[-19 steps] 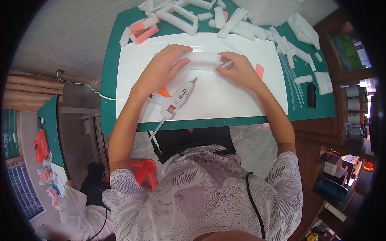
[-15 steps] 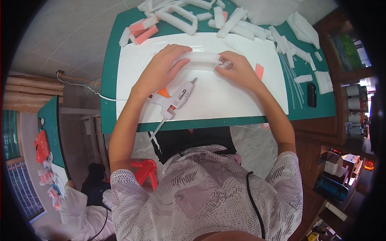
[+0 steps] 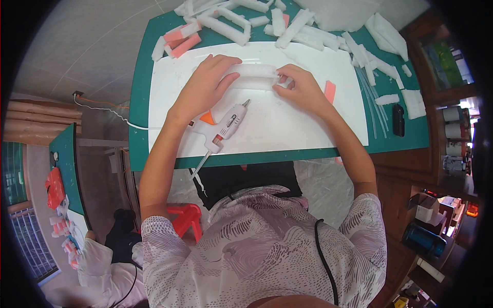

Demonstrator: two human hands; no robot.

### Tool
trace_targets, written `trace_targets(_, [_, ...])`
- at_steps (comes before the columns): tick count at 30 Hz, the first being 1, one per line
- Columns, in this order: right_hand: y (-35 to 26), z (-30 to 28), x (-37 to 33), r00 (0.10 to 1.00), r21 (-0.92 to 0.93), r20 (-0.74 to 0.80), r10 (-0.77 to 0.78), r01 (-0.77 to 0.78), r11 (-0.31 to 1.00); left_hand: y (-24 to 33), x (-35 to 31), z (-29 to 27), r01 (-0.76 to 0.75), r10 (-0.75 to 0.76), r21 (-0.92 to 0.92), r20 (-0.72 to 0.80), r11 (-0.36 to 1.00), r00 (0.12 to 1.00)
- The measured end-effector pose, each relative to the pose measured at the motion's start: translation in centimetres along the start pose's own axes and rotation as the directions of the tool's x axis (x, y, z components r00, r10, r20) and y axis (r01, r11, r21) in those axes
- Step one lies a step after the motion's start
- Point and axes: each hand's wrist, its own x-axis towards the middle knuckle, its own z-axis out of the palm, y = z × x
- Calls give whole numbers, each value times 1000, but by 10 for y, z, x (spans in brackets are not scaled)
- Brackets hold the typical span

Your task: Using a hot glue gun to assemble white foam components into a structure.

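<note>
A long white foam strip [image 3: 257, 71] lies crosswise over the white board, held at both ends. My left hand [image 3: 208, 84] is curled around its left end, thumb toward me and fingers on the far side. At the other end, my right hand [image 3: 299, 88] pinches the foam, with a small white piece showing between thumb and fingers. A white glue gun [image 3: 226, 127] with an orange trigger rests on the board below the foam, its nozzle pointing up and right and a glue stick jutting from its back.
White foam pieces [image 3: 298, 28] and pink foam strips [image 3: 185, 46] cover the far edge of the green table [image 3: 139, 102]. Clear glue sticks [image 3: 374, 108] and a black object [image 3: 398, 121] lie at the right. A pink piece [image 3: 329, 91] sits near my right wrist. Another person [image 3: 110, 262] is at lower left.
Both hands and the foam strip have shifted very slightly to the left. My grip on both ends looks the same, and the glue gun stays in place.
</note>
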Motion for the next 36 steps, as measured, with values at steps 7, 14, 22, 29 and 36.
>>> trace_targets(7, [4,3,0,999,12,-21,-37,37,999,0,2,1,9,-10,26,14,1000,1000])
trace_targets(14, [6,4,0,999,0,-25,-31,31,1000,-1,2,2,-29,29,89,4,996,1000])
trace_targets(22, [7,5,-1,996,-45,-36,-78,76,996,2,-4,-3,-55,59,99,-41,994,997])
trace_targets(29, [-3,2,-2,997,-53,-44,-70,68,996,0,-19,-12,-43,53,114,-86,993,995])
trace_targets(36, [-2,3,-3,998,-61,-45,-54,51,997,3,-9,-3,-104,114,246,-27,964,993])
